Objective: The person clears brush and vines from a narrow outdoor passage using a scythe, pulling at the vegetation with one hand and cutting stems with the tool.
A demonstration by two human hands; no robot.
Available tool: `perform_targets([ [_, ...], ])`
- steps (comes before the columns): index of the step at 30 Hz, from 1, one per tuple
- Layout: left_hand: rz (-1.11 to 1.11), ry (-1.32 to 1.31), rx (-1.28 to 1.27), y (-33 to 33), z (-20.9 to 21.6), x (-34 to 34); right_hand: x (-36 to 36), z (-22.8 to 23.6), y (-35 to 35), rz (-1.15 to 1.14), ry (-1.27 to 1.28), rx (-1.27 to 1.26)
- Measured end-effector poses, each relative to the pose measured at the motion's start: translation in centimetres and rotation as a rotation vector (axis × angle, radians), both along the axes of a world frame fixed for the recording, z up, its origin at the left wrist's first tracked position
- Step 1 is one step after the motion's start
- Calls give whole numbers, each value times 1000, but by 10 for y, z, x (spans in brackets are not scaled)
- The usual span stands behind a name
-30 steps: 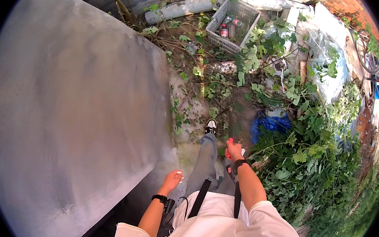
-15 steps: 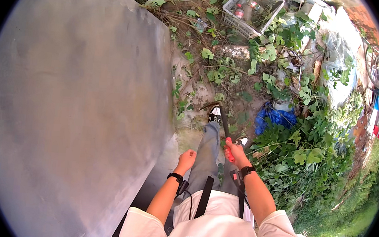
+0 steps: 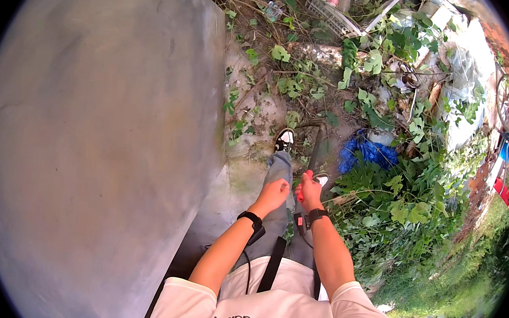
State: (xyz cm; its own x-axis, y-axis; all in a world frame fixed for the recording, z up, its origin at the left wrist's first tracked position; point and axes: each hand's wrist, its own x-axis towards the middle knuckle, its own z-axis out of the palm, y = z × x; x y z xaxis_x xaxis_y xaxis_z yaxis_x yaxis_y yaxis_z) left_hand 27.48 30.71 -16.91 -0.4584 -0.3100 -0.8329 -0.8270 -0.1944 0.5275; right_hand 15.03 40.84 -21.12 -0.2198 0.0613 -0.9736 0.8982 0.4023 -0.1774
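My right hand (image 3: 311, 198) is closed round the red handle of a sickle (image 3: 315, 150). The tool's dark shaft points away from me, and its thin blade bends off to the left at the far end, just above the ground. Close beside that handle, on its left, is my left hand (image 3: 272, 196), fingers curled in and nothing seen in them. Under the sickle lie soil and creeping vines (image 3: 299, 86). My left shoe (image 3: 284, 140) is left of the shaft; the right one (image 3: 321, 180) is partly hidden behind my hand.
A large grey slab (image 3: 101, 135) fills the left side. Dense green plants (image 3: 412, 201) grow on the right, beside a crumpled blue plastic bag (image 3: 369, 154). Farther off stand a pale plastic crate (image 3: 334, 17) with bottles and pale plastic sheeting (image 3: 466, 86).
My left hand has moved right and forward, nearer the sickle's handle. The right hand has shifted slightly forward and left, and the blade has swung from beside my left shoe to the right.
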Motion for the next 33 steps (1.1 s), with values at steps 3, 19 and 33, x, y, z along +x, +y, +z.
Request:
perform_targets([
  [3, 113, -77, -33, 2, -15, 25, 8, -10, -11, -270, -331, -96],
  [19, 62, -336, -29, -62, -98, -17, -34, 179, 7, -38, -455, -152],
  [33, 565, 201, -111, 8, -85, -81, -51, 289, 25, -73, -339, -214],
])
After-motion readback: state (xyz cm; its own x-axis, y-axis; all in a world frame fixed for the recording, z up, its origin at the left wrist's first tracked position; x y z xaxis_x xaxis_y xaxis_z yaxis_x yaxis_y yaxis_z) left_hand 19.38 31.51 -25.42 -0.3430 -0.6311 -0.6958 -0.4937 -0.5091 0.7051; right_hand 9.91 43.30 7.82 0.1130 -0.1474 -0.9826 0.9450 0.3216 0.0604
